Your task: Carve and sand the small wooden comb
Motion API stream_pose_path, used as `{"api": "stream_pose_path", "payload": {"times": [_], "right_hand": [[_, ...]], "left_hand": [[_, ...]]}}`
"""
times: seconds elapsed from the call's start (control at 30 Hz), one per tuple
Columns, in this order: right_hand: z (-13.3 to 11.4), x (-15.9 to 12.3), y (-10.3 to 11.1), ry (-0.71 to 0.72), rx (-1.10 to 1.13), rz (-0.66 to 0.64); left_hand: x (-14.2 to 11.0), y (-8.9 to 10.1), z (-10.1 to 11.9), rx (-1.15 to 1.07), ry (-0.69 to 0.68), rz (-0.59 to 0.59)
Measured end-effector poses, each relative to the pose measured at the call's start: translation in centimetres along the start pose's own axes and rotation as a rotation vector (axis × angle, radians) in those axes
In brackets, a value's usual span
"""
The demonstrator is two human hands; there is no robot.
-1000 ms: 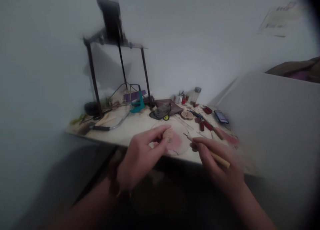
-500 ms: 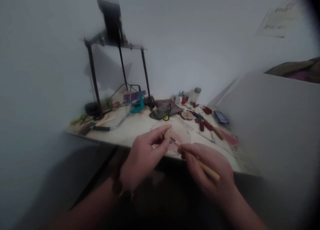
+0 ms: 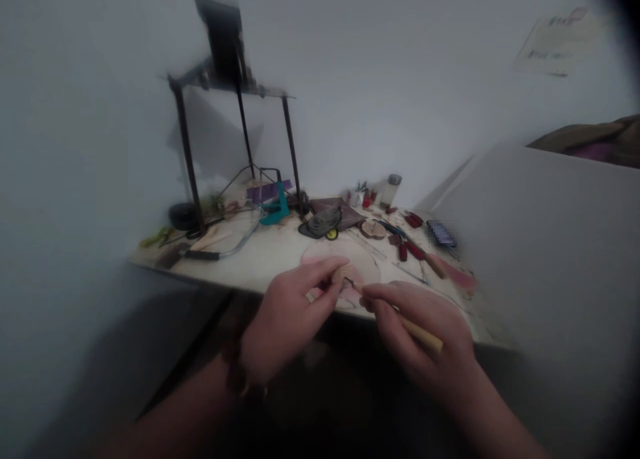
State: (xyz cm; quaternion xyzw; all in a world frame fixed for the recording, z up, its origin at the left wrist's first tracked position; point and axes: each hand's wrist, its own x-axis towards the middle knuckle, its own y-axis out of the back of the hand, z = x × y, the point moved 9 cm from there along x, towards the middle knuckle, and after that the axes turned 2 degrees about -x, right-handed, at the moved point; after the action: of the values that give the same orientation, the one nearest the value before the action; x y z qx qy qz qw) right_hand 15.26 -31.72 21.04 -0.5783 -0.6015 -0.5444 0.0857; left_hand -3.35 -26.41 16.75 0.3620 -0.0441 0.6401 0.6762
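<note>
Fingers of the left hand point(image 3: 290, 312) pinch a small pale piece point(image 3: 342, 272) between thumb and forefinger; fingers of the right hand point(image 3: 425, 319) close round a slim tool point(image 3: 423, 336) with a light handle. Head view, clock directions taken from the small piece: it sits in the left fingertips, above the near part of the table point(image 3: 245, 272), in front of a round, pinkish disc point(image 3: 367, 256). Left hand lies at 8 o'clock, right hand at 4. The tool's dark tip is at the piece's right side; contact cannot be confirmed owing to blur. A dark bracelet point(image 3: 237, 372) is on the left wrist. On the table: grey bundle point(image 3: 323, 223) at 11 o'clock; wood slice point(image 3: 373, 229) at 1; lidded jar point(image 3: 391, 192) farther off at 1; phone point(image 3: 442, 234) at 2; black grip point(image 3: 203, 255) of a bent metal frame at 9.
</note>
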Motion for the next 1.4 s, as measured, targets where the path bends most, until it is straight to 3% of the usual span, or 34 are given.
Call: {"api": "stream_pose_path", "payload": {"times": [0.2, 0.4, 0.57, 0.67, 0.83, 0.9, 1.07, 1.2, 1.3, 1.4], "right_hand": [[2.2, -0.1, 1.4, -0.068, -0.124, 0.032], [2.1, -0.8, 1.9, -0.161, 0.027, 0.109], [3.6, -1.8, 2.2, -0.271, 0.091, 0.223], [5.5, -2.4, 1.2, -0.335, 0.183, 0.215], [7.9, -2.6, -2.0, -0.427, 0.639, 0.057], [8.3, -2.8, -2.8, -0.483, 0.714, 0.065], [9.2, -3.1, -4.2, -0.657, 0.601, 0.192], [8.2, -1.2, -4.7, -0.577, 0.459, 0.175], [7.6, 0.2, -4.2, -0.496, 0.362, 0.174], [8.2, 0.8, -4.1, -0.529, 0.357, 0.148]], "left_hand": [[0.0, 1.2, -1.2, -0.05, 0.129, 0.061], [0.4, 0.2, -2.6, -0.201, 0.211, 0.034], [0.7, 0.0, -2.7, -0.244, 0.235, 0.019], [0.9, -0.1, -2.8, -0.274, 0.247, 0.016], [1.3, -0.2, -3.0, -0.319, 0.254, 0.048], [1.4, -0.4, -3.2, -0.35, 0.282, 0.051], [1.7, -1.6, -2.9, -0.493, 0.35, 0.04], [1.7, -2.7, -2.3, -0.6, 0.344, 0.008], [1.6, -2.9, -2.3, -0.564, 0.342, -0.018], [1.5, -2.7, -2.2, -0.48, 0.342, -0.059]]}}
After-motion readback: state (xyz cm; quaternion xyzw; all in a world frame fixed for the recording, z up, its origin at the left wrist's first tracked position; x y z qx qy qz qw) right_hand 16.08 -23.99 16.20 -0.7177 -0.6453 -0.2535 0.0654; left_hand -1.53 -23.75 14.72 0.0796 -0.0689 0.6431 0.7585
